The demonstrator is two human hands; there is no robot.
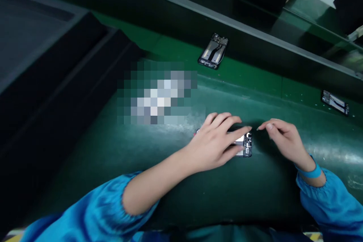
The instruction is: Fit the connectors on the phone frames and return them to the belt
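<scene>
Black rectangular phone (247, 145): opened, circuitry bare; remainder unclear.
Left hand (215, 141): fingers spread over it.
Right hand (285, 138): fingertips together, contents unclear.
Two similar phones (213, 51) (335, 102): near far edge, green surface (212, 200).

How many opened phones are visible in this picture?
3: one opened phone partly under the left hand, a second phone beyond it, a third phone at far right. The pixelated patch may hide more.
</scene>
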